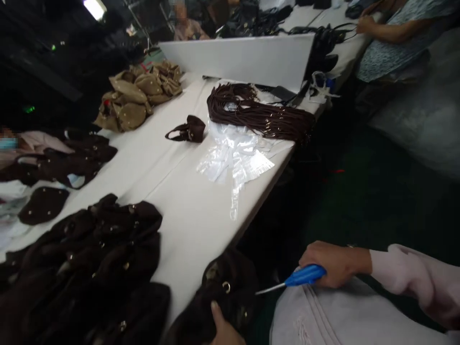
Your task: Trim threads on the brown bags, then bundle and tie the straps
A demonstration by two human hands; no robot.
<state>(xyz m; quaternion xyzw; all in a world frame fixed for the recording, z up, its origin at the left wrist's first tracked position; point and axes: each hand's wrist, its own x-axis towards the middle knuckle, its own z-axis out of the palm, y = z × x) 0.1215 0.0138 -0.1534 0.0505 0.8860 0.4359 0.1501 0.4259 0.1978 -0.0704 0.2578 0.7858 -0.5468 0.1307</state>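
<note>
At the bottom centre, my left hand grips a dark brown bag with gold-coloured metal rings, its thumb on top and the other fingers hidden. The bag lies over the table's near edge. To the right, my right hand is closed round a blue-handled tool with a thin metal shaft. Its tip points left and appears close to the bag's right side; I cannot tell whether they touch. What kind of tool it is does not show clearly.
A heap of dark brown bags covers the table's near left. Farther along the white table lie a small brown bag, clear plastic wrappers, brown straps and tan bags. A white panel stands behind. Other people are nearby.
</note>
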